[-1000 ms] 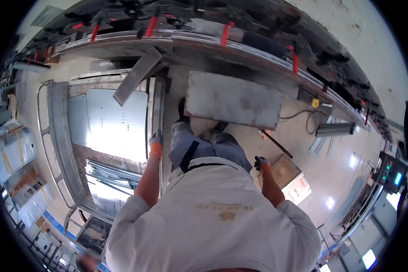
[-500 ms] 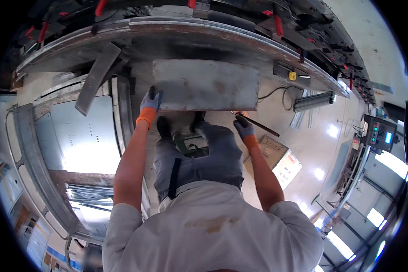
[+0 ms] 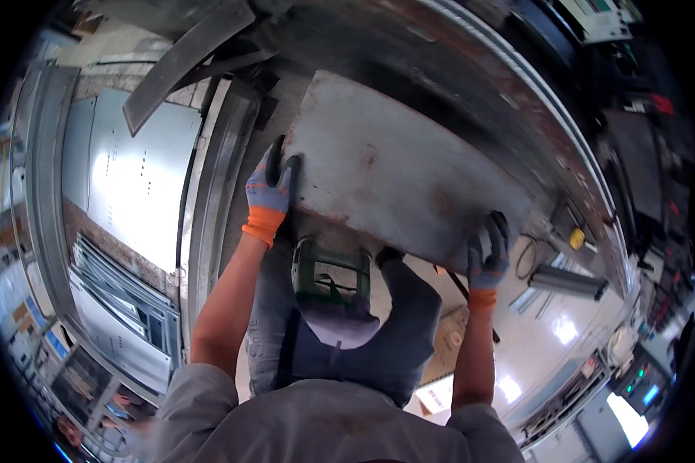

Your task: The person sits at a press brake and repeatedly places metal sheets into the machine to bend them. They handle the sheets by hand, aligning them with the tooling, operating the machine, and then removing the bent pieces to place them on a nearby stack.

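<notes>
Dark grey metal makes up the long bench [image 3: 510,116] that runs along the far side and curves down to the right. On the left is a big metal frame [image 3: 48,177], with flat sheets and thin strips lying inside it. Next in size is a metal plate [image 3: 394,166], right in the middle, in front of the person and between the two hands. It is grey with brown rusty spots, and its right end sits nearer than its left end. One shiny sheet [image 3: 143,170] in the frame has rows of tiny holes. A long flat bar [image 3: 185,58] slants across the far left. Between the knees is a green thing [image 3: 305,266], and I cannot tell what it is. A brown box [image 3: 444,343] is on the near right, partly hidden by the right arm. Some grey bars [image 3: 567,282] lie together on the right.

Both hands wear grey gloves with orange cuffs. The left hand [image 3: 274,181] is half open at the plate's left edge, thumb apart from the fingers. The right hand [image 3: 489,251] is half open too, with bent fingers by the near right corner. I cannot tell if either one grips tightly. Smallest is a yellow thing [image 3: 577,238] on the far right.
</notes>
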Action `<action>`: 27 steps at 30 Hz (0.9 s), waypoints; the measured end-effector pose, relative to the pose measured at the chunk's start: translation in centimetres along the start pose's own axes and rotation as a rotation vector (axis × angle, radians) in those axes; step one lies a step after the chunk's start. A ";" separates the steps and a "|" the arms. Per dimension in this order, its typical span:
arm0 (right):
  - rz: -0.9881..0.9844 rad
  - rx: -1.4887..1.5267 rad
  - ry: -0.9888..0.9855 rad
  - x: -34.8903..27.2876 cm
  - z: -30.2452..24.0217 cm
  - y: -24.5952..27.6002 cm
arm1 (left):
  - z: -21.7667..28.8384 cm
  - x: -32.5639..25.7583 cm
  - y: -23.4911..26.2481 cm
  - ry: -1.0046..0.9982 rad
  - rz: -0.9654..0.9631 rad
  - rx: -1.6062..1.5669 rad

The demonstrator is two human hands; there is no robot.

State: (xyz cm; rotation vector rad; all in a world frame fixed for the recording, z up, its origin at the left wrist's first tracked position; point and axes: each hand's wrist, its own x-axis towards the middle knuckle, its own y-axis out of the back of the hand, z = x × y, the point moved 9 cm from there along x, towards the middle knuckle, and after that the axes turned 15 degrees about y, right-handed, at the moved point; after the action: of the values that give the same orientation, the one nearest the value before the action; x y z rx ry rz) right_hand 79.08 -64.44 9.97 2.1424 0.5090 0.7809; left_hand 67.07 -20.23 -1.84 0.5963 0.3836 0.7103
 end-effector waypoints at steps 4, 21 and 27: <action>-0.111 -0.096 0.088 0.5 0.5 -4.2 | 0.9 -0.1 0.1 0.045 0.014 -0.182; -0.009 -0.217 0.112 -2.6 -0.9 -6.4 | -21.0 -5.9 -7.0 0.384 0.020 -1.154; 0.015 -0.347 0.227 -2.8 -1.7 -6.3 | -31.8 -7.4 -12.1 0.687 -0.240 -1.308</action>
State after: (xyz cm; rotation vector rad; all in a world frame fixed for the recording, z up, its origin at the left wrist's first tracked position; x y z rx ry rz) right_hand 75.29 -61.33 4.89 1.7504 0.4369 1.0466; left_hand 51.35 -20.79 -32.89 -0.9433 0.5104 0.7580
